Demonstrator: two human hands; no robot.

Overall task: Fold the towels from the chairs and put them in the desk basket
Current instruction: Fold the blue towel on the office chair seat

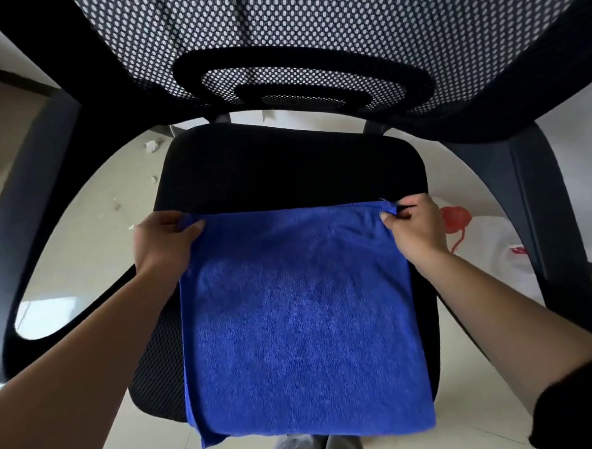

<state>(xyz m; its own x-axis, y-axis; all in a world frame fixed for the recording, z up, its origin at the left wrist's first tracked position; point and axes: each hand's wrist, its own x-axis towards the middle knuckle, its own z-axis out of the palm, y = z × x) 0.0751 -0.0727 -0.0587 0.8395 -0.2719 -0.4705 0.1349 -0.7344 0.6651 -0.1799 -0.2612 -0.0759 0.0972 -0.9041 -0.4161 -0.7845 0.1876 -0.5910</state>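
A blue towel (300, 323) lies flat on the black seat (284, 166) of an office chair, doubled over, with its near edge hanging past the seat's front. My left hand (161, 241) pinches the towel's far left corner. My right hand (415, 228) pinches the far right corner. Both corners sit low over the seat, about halfway back. The desk basket is not in view.
The chair's mesh backrest (312, 34) rises at the far side, with a dark armrest (29, 204) on the left and another armrest (544, 211) on the right. A white plastic bag with red print (488, 248) lies on the tiled floor at right. Paper scraps (151, 146) lie at left.
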